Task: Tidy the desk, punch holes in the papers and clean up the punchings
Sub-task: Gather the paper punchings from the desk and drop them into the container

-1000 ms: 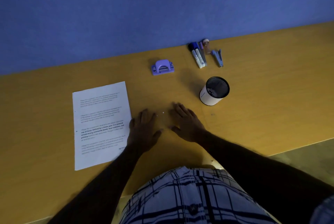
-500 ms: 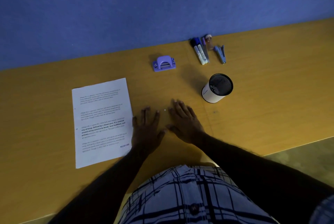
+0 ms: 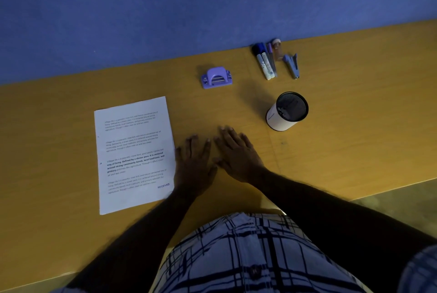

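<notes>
A printed white paper (image 3: 134, 153) lies flat on the yellow desk (image 3: 343, 141), left of centre. My left hand (image 3: 194, 165) rests palm down just right of the paper's edge, fingers spread. My right hand (image 3: 236, 153) lies flat beside it, fingers apart, almost touching the left hand. Neither hand holds anything. The white punchings seen earlier between the hands do not show now. A purple hole punch (image 3: 216, 78) sits farther back near the wall.
A white pen cup with a black mesh inside (image 3: 287, 111) stands right of my hands. Markers (image 3: 264, 61), a small bottle (image 3: 276, 48) and a blue stapler (image 3: 292, 65) lie by the blue wall. The desk's front edge runs near my checked shirt.
Both hands have slid closer together over the spot where small white punchings lay. The view shifted slightly; the objects on the desk have stayed put.
</notes>
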### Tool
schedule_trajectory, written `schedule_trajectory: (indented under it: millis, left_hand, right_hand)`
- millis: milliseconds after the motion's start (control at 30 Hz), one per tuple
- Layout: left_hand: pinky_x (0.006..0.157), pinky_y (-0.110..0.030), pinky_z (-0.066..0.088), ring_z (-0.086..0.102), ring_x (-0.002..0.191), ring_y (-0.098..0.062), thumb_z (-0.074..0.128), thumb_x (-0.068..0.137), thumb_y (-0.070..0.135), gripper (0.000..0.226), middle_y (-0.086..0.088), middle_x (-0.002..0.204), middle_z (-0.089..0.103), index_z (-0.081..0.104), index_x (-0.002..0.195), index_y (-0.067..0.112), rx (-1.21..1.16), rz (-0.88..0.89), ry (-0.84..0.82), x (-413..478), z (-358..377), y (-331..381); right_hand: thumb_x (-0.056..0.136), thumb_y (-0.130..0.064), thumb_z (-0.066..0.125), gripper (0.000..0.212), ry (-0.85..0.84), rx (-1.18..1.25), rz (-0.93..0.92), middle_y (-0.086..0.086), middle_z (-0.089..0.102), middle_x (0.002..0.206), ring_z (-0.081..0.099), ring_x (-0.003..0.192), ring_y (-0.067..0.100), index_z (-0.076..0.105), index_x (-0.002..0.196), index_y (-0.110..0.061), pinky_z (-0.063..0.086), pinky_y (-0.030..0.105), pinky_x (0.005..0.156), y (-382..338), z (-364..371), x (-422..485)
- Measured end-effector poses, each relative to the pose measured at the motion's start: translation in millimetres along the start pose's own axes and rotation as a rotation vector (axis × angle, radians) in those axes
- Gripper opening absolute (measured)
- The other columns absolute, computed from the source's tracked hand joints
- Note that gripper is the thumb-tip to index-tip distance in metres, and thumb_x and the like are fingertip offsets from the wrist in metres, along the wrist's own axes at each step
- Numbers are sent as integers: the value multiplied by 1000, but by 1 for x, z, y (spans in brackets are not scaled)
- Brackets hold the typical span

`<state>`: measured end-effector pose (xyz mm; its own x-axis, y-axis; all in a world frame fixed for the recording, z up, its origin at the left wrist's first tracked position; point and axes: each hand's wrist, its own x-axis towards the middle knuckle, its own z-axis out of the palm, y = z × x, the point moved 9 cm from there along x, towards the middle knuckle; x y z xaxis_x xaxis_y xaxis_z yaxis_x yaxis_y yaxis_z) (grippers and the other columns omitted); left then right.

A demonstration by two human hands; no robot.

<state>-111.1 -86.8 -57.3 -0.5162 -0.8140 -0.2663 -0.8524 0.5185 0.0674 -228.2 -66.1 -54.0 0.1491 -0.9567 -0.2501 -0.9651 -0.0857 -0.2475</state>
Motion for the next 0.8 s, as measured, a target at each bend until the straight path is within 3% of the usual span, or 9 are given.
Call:
schedule_trajectory:
  millis: [100,167,267,333,400,500,600,700,800]
  left_hand:
    - [115,-57,18,17,146,-38,36,91,59,75,-19,160,15,15,155,24,-2,-2,8,1,-4,-2]
    - [114,-55,21,20,145,-36,41,90,57,73,-16,159,20,22,153,26,-64,-21,16,3,-9,-4]
    - [112,-54,23,23,142,-33,47,90,55,63,-9,155,26,35,146,30,-265,-101,34,8,-16,-9]
    - [110,-51,26,30,137,-27,52,91,49,52,-4,148,35,46,139,30,-454,-190,74,13,-23,-14]
    - [105,-44,33,43,129,-22,54,92,41,42,-2,139,48,56,131,25,-596,-241,129,20,-31,-17]
    - [88,-22,40,58,105,-10,59,94,24,26,-4,118,66,68,115,14,-956,-255,173,27,-41,-15]
    - [76,-28,46,62,84,-11,57,96,21,15,-1,92,71,71,90,20,-1357,-308,100,29,-44,-8]
    - [74,-30,50,68,90,-18,50,98,20,21,-4,94,74,71,97,19,-1666,-371,-10,31,-44,5]
    - [77,-31,50,69,94,-20,47,99,19,24,-6,98,75,71,102,17,-1732,-302,-15,38,-60,17]
  right_hand:
    - [100,-38,43,59,31,235,31,6,5,165,1,152,23,27,152,-17,9,45,120,4,-10,2]
    - [100,-20,47,51,107,606,138,7,27,160,23,147,21,35,149,-12,24,39,119,17,-21,1]
    - [96,-3,50,36,246,1196,453,5,63,128,59,113,14,58,131,-7,49,33,94,46,-25,-9]
    - [94,3,51,28,281,1505,600,9,68,117,63,106,16,65,118,-2,51,30,90,54,-20,-14]
    - [95,3,50,26,232,1742,658,12,67,121,63,107,18,66,114,-3,49,30,92,54,-15,-17]
    - [97,0,46,27,136,1956,673,7,69,120,66,105,17,63,116,-8,48,30,94,48,-12,-19]
    - [98,-3,44,27,99,2076,659,5,69,119,65,110,18,63,116,-9,46,31,97,42,-13,-21]
    - [99,-4,43,26,88,2123,608,6,69,119,63,116,20,62,115,-10,44,35,104,38,-22,-22]
    - [99,-6,43,26,100,2099,523,5,70,115,64,113,19,64,113,-11,46,35,103,40,-41,-25]
